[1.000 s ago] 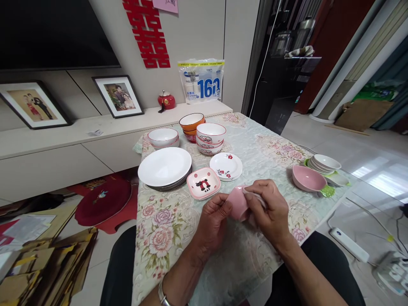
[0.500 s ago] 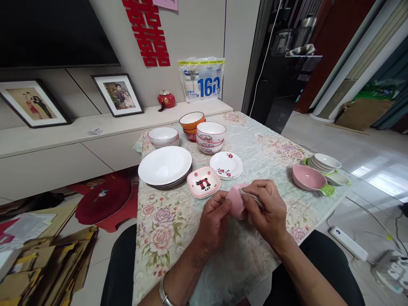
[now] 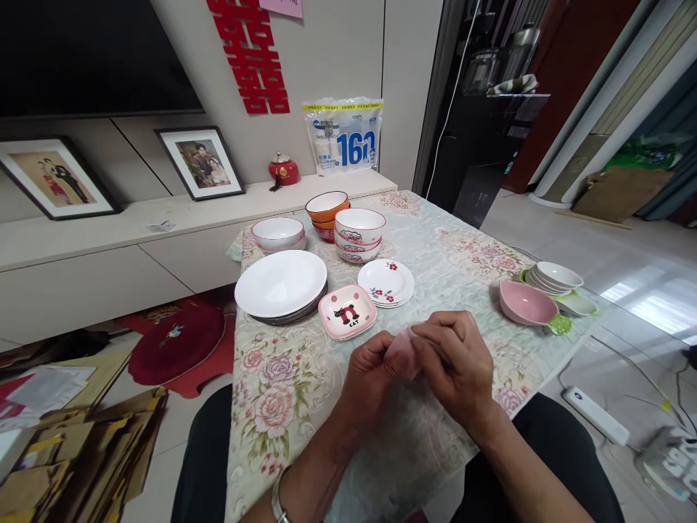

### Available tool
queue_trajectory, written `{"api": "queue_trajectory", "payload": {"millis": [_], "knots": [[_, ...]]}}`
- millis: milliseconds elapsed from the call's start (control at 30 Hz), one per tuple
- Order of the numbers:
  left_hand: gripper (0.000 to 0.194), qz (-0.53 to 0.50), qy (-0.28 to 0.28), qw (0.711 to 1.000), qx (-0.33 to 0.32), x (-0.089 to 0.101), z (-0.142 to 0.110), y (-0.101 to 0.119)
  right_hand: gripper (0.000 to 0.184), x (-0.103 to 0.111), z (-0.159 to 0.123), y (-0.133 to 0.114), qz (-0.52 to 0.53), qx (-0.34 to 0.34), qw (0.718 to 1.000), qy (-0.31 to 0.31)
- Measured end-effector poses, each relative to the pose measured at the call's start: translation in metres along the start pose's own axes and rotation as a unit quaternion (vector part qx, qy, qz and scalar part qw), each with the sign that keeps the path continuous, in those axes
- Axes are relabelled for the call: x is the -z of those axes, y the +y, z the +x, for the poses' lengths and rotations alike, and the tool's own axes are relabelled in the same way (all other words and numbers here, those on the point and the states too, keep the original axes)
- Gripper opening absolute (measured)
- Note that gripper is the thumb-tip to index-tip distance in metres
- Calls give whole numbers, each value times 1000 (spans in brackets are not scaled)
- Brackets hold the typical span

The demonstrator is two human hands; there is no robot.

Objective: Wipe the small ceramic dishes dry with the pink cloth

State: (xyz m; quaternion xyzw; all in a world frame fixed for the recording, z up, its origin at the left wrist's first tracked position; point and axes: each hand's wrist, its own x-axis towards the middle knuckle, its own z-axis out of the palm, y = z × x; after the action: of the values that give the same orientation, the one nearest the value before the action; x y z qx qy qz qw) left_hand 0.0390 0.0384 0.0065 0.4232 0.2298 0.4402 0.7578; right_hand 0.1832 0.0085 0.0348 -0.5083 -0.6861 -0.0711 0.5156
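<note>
In the head view, the small pink piece (image 3: 401, 351) showed less of itself than half a second earlier: the thumb of the left hand (image 3: 366, 378) had come across its face, and the right hand (image 3: 462, 363) covered more of its far side. It was held above the near edge of the counter (image 3: 305, 443). The left fingers pinched its edge; the right fingers were bent closed around a pale wad (image 3: 418, 331), mostly hidden, pressed against it. The dishes had kept their places. A flowered cloth covered the counter, with white plates (image 3: 281, 283), a cat dish (image 3: 347, 312) and flowered plates (image 3: 386, 282) beyond the hands, stacked bowls (image 3: 360, 226) behind, and a pink leaf-ended bowl (image 3: 526, 303) to the right. Past the counter stood a pale cabinet (image 3: 70, 290) with framed photos (image 3: 204, 163), a red pot (image 3: 284, 172) and a clear bag (image 3: 344, 138); a red stool (image 3: 177, 341) stood at left.
</note>
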Motion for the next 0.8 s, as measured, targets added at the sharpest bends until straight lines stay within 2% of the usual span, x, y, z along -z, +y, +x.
{"api": "queue_trajectory", "payload": {"millis": [67,133,267,333,467,533,600,700,733,800], "knots": [[26,15,-3,1000,2,0,-1,1,19,1,0,-5,-9,50,999,-21],[25,26,-9,1000,0,1,-1,0,18,3,1,-4,-2,60,998,-35],[24,53,-24,998,-7,1,-3,-3,14,4,5,8,21,-22,999,-15],[24,56,-18,998,-5,1,-3,-3,15,4,5,8,13,-28,1000,-2],[23,0,-2,1000,-5,-1,-2,-1,19,1,3,-1,-1,47,999,-13],[22,-37,6,999,-7,-2,-1,-1,20,-1,2,1,16,63,997,-30],[22,-68,25,997,-6,-2,1,-3,16,-3,2,11,44,23,998,-30],[25,-95,67,993,-7,-1,4,-5,10,-5,1,25,85,-81,993,-14],[25,-100,77,992,-6,-1,5,-4,9,-6,1,27,87,-95,992,-10],[25,-107,79,991,-2,-1,5,-2,8,-6,0,23,77,-73,994,-7]]}}
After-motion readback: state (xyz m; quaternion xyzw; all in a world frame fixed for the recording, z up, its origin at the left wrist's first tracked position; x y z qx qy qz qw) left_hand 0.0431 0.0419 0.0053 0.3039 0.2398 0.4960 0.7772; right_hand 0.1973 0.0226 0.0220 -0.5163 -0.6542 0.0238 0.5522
